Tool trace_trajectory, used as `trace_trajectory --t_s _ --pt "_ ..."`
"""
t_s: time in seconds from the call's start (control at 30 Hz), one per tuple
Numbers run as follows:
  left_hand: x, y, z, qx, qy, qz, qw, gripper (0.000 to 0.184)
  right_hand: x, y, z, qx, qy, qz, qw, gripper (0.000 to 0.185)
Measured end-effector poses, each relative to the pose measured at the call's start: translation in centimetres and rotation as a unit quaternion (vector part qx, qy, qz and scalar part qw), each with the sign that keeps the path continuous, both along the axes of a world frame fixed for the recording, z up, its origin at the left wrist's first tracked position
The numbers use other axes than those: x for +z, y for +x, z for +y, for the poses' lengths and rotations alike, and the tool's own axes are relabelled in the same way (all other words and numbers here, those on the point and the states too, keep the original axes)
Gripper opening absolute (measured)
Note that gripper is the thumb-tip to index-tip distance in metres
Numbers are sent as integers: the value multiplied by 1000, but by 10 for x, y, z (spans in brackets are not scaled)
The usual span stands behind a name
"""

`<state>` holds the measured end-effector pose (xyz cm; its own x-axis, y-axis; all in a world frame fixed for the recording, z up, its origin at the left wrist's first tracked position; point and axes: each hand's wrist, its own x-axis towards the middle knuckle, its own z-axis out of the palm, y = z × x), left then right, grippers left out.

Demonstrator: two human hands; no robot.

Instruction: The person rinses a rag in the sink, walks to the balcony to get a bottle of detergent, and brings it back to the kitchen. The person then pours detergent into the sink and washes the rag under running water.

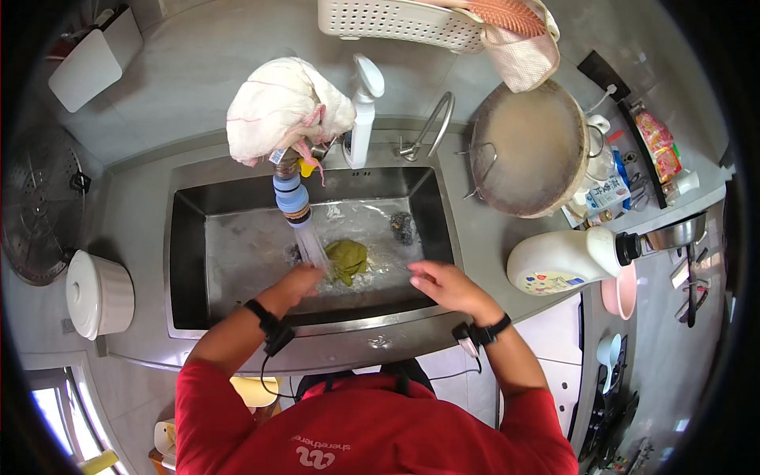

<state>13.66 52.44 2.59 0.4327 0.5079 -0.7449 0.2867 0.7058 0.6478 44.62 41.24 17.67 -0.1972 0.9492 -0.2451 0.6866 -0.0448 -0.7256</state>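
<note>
A crumpled olive-green cloth lies wet on the floor of the steel sink. Water pours beside it from a blue-and-grey faucet head. My left hand hovers just left of the cloth, by the stream, its fingers bent but apart and partly turned from view; I see nothing held in it. Over the sink's front right, my right hand is open and empty, thumb and fingers apart. A dark scouring pad sits at the sink's right side.
Behind the sink are a white cloth draped over the faucet, a white spray bottle and a small curved tap. To the right stand a large round pot and a white jug. A lidded white container is at left.
</note>
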Motion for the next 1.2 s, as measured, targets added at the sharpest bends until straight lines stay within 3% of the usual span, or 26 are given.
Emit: trace_trajectory --t_s 0.13,0.2,0.3,0.4,0.47,0.53,0.57,0.63,0.73,0.8,0.83,0.9,0.93,1.03,1.13,1.17,1.2 --pt "30 -24 -30 104 -9 -57 993 35 -64 -5 73 76 -44 -54 995 48" --pt "50 -30 -44 254 -19 -129 958 31 -103 -14 105 103 -62 -79 990 51" --pt "48 -47 -68 352 -72 -212 909 30 -129 -42 145 166 -176 -175 954 68" --pt "60 -45 -90 414 -111 -202 881 27 -192 -70 154 207 -208 -206 934 78" --pt "59 -37 -104 424 -112 -200 876 27 -212 -92 146 315 -176 -270 893 79" --pt "62 -30 -108 430 -120 -193 874 27 -226 -111 130 418 -44 -321 849 66" --pt "65 -27 -107 433 -129 -201 869 26 -242 -112 127 424 -46 -317 847 66" --pt "68 -19 -103 434 -148 -220 861 22 -275 -97 123 585 124 -148 788 45" --pt "60 -6 -96 423 -163 -233 860 23 -239 -65 133 524 111 -204 819 30" --pt "47 8 -95 421 -175 -243 856 23 -280 -33 154 315 -62 -235 917 33" --pt "43 15 -96 411 -188 -246 857 23 -273 -30 156 322 -65 -237 914 33" --pt "45 29 -92 408 -199 -241 858 25 -225 -29 156 117 -44 -352 928 36" --pt "45 37 -89 400 -207 -236 861 26 -208 -33 155 117 -46 -356 926 36" --pt "42 59 -82 398 -216 -226 862 26 -195 -52 149 310 -85 -331 887 37" --pt "46 69 -78 381 -195 -240 871 27 -197 -36 160 367 -111 -300 874 35" --pt "46 70 -77 380 -193 -238 873 27 -216 -28 159 301 -41 -268 914 25" --pt "45 71 -76 379 -188 -236 875 28 -237 -25 157 300 -39 -267 915 25"
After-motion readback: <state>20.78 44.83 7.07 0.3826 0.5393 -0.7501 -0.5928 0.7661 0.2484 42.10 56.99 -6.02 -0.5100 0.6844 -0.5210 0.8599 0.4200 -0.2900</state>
